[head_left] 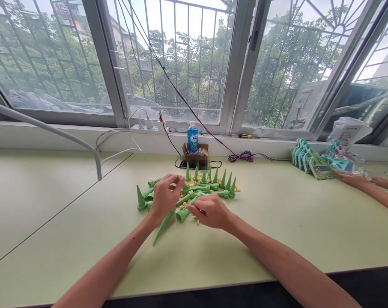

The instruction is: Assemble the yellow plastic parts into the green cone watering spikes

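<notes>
Both my hands are over a loose pile of green plastic cone spikes, hollow green tubes and small yellow plastic pieces. My left hand (167, 194) is closed in a pinch, with a bit of a green spike (179, 177) showing at its fingertips. My right hand (210, 210) is closed too, its thumb and fingers together beside a green tube (181, 215); whatever they hold is too small or hidden. Several green spikes (224, 178) stand upright behind my hands. Another upright spike (140, 199) is at the left, and a long spike (163, 227) lies below my left hand.
A blue bottle (192, 139) stands in a small cardboard box (204, 150) by the window. Coiled cable (241, 156) lies right of it. Plastic-wrapped hangers (309, 158) are at the right, where another person's hand (350, 179) reaches in. A white tube (85, 145) arches at left.
</notes>
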A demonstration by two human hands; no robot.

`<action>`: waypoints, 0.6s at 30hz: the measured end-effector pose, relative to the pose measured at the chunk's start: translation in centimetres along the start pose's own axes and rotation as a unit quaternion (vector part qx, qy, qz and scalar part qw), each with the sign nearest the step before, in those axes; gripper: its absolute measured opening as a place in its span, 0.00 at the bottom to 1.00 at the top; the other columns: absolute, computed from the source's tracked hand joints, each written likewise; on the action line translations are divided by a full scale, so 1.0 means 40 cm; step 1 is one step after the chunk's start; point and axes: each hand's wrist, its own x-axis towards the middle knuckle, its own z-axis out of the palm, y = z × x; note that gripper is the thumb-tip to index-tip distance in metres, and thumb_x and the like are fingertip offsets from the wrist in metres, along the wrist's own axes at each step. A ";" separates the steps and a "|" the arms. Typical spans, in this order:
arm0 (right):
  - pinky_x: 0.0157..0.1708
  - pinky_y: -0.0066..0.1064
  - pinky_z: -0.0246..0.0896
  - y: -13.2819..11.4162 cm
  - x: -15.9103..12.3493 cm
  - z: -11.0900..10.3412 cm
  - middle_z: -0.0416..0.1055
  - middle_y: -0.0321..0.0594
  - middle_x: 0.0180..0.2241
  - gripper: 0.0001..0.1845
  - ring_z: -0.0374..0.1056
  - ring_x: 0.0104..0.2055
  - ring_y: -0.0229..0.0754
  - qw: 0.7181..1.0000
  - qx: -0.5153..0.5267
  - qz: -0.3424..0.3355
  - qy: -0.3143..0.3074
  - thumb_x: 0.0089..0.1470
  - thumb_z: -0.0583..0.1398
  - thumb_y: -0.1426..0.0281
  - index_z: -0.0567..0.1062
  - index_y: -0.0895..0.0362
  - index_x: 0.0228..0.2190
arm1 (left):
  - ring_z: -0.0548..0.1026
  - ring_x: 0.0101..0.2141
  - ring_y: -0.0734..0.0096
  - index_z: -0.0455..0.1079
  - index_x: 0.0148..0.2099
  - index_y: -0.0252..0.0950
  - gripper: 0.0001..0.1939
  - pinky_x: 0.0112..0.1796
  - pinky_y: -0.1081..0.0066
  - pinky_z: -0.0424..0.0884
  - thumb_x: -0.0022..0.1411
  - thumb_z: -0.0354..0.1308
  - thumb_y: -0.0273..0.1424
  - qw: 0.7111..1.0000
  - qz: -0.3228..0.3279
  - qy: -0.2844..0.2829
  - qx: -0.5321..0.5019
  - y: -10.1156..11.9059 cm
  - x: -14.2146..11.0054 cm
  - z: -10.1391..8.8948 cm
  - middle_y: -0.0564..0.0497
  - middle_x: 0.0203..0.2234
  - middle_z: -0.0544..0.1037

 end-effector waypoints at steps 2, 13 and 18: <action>0.20 0.29 0.37 -0.003 0.000 0.000 0.55 0.31 0.14 0.29 0.44 0.17 0.32 1.000 0.007 -0.001 0.003 0.67 0.48 0.63 0.60 0.57 0.15 | 0.73 0.29 0.71 0.71 0.31 0.36 0.14 0.28 0.74 0.76 0.64 0.54 0.39 1.000 -0.007 -0.003 0.002 -0.001 0.000 -0.001 0.49 0.30 0.75; 0.20 0.28 0.37 -0.011 0.003 -0.001 0.57 0.32 0.14 0.28 0.46 0.18 0.32 0.999 -0.013 0.006 -0.035 0.67 0.49 0.64 0.61 0.57 0.15 | 0.78 0.25 0.68 0.72 0.36 0.35 0.18 0.27 0.70 0.75 0.62 0.55 0.46 0.987 -0.132 -0.035 -0.090 -0.016 0.000 0.004 0.49 0.29 0.78; 0.20 0.28 0.38 -0.012 0.004 -0.003 0.58 0.32 0.14 0.28 0.47 0.17 0.32 0.999 -0.004 0.008 -0.040 0.68 0.48 0.64 0.62 0.57 0.15 | 0.76 0.24 0.68 0.72 0.33 0.34 0.20 0.27 0.69 0.76 0.59 0.58 0.48 0.970 -0.184 -0.035 -0.158 -0.016 0.005 0.004 0.50 0.25 0.75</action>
